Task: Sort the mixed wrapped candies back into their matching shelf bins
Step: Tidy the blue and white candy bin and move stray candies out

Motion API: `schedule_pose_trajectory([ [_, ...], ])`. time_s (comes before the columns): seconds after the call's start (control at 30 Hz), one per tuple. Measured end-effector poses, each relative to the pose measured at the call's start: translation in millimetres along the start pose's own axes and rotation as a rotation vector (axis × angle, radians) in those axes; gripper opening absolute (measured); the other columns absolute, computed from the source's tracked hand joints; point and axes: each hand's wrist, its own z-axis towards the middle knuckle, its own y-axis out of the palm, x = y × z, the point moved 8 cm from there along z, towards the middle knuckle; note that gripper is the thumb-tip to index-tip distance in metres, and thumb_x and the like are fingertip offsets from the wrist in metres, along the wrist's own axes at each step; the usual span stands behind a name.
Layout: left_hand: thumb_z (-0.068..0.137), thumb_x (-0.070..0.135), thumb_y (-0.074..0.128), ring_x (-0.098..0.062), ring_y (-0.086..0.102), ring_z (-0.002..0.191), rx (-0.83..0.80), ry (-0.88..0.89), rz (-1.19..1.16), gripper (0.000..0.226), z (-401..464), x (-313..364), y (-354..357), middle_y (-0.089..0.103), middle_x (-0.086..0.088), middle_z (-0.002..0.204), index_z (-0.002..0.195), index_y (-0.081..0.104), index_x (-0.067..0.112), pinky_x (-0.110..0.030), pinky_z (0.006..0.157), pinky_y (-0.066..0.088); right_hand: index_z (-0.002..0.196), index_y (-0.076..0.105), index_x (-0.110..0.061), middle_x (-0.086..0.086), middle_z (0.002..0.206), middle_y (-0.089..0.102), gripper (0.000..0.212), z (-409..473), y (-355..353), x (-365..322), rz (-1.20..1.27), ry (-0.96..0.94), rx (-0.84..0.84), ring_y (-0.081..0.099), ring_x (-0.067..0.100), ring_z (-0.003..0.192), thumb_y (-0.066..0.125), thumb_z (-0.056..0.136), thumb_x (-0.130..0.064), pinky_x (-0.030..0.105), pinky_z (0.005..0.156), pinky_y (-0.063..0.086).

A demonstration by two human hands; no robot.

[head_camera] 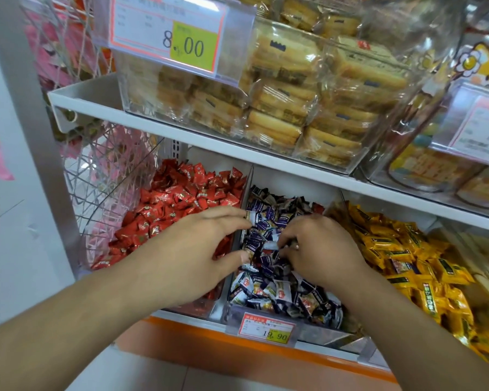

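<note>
You had both hands down in the middle bin point(316, 333), the clear one holding the dark purple and white wrapped candies point(268, 289). Your left hand point(192, 249) reached across the clear divider point(239, 241) from the red side, palm down, fingers spread and loosely open, with a small gold and white wrapper edge point(249, 215) at your fingertips near the index finger; I could not tell if you were pinching it or only touching it. Your right hand point(319, 246) was curled over the purple pile, fingertips bent down into the candies, pinching at something small and pale there, but what exactly was hidden by the fingers. A bit of red wrapper point(267, 253) showed in the purple heap between your two hands. The bin of red wrapped candies point(178, 201) sat just left of the middle bin, the bin of yellow wrapped candies point(401, 255) just right. A price tag point(267, 328) reading 19.90 hung on the front of the middle bin. On the white shelf point(209, 142) above stood clear tubs of packed biscuits point(288, 108) with a larger 8.00 price card point(167, 32). A clear basket of pink items point(108, 176) hung at far left.
</note>
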Motion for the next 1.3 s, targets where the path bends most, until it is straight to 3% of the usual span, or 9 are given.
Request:
schedule_pose_trajectory([
  [0.13,0.099,0.052,0.054,0.014,0.025,0.14,0.01,0.007,-0.004,0.054,1,-1,-1,0.027,0.036,0.156,0.151,0.042,0.044,0.01,0.093,0.0,0.098,0.079,-0.032,-0.014,0.107,0.071,0.017,1,-6,-4,0.057,-0.058,0.079,0.064,0.012,0.102,0.08,0.086,-0.02,0.034,0.094,0.055],
  [0.27,0.1,0.05,0.055,0.013,0.026,0.14,0.023,0.016,0.004,0.053,2,-1,0,0.028,0.035,0.155,0.151,0.043,0.044,0.011,0.093,0.001,0.092,0.078,-0.032,-0.019,0.098,0.069,0.003,-4,-1,-25,0.377,-0.072,-0.001,0.062,0.001,0.096,0.077,0.092,-0.03,0.027,0.092,0.053],
  [0.43,0.099,0.05,0.056,0.014,0.028,0.14,0.032,0.02,0.008,0.051,1,-3,1,0.027,0.037,0.155,0.149,0.044,0.046,0.007,0.096,0.005,0.083,0.076,-0.03,-0.014,0.076,0.068,0.009,-8,17,-22,0.219,0.034,-0.136,0.062,0.0,0.068,0.08,0.088,-0.023,0.032,0.069,0.06],
  [0.57,0.099,0.052,0.055,0.015,0.026,0.141,0.026,0.024,0.004,0.052,0,-4,2,0.025,0.04,0.154,0.149,0.042,0.048,0.001,0.103,0.009,0.093,0.077,-0.031,-0.012,0.092,0.073,0.011,-5,17,-16,0.19,0.061,-0.147,0.068,0.01,0.088,0.081,0.087,-0.022,0.036,0.081,0.061],
  [0.67,0.098,0.051,0.056,0.013,0.027,0.141,0.032,0.02,0.004,0.051,1,-3,2,0.027,0.039,0.153,0.148,0.045,0.047,0.0,0.106,0.01,0.101,0.079,-0.033,-0.012,0.098,0.074,0.013,-6,18,-22,0.149,0.041,-0.152,0.068,0.012,0.093,0.079,0.089,-0.028,0.026,0.081,0.055],
  [0.77,0.099,0.048,0.057,0.014,0.025,0.14,0.027,0.016,0.002,0.05,1,-2,2,0.028,0.038,0.153,0.148,0.046,0.046,0.01,0.097,0.006,0.099,0.08,-0.034,-0.013,0.095,0.075,0.012,-4,19,-24,0.145,0.035,-0.13,0.067,0.012,0.092,0.081,0.087,-0.034,0.025,0.084,0.054],
  [1.03,0.098,0.048,0.057,0.014,0.028,0.139,0.015,0.007,0.008,0.05,1,0,2,0.028,0.039,0.151,0.147,0.047,0.045,0.006,0.1,0.009,0.071,0.078,-0.032,-0.015,0.066,0.07,0.016,3,24,-27,0.131,0.028,-0.061,0.066,0.008,0.068,0.075,0.08,-0.019,0.027,0.085,0.056],
  [1.17,0.098,0.048,0.057,0.014,0.029,0.139,0.023,0.008,0.012,0.05,1,0,1,0.03,0.039,0.151,0.147,0.047,0.045,0.001,0.106,0.012,0.068,0.075,-0.029,-0.012,0.072,0.07,0.018,2,26,-26,0.186,0.006,-0.066,0.065,0.008,0.072,0.072,0.081,-0.017,0.03,0.094,0.052],
  [1.3,0.098,0.048,0.057,0.015,0.027,0.139,0.005,0.0,0.006,0.05,1,-1,2,0.03,0.038,0.151,0.147,0.047,0.045,0.004,0.103,0.011,0.07,0.075,-0.026,-0.014,0.082,0.067,0.018,0,18,-17,0.33,0.008,-0.051,0.065,0.004,0.08,0.076,0.081,-0.012,0.033,0.084,0.059],
])
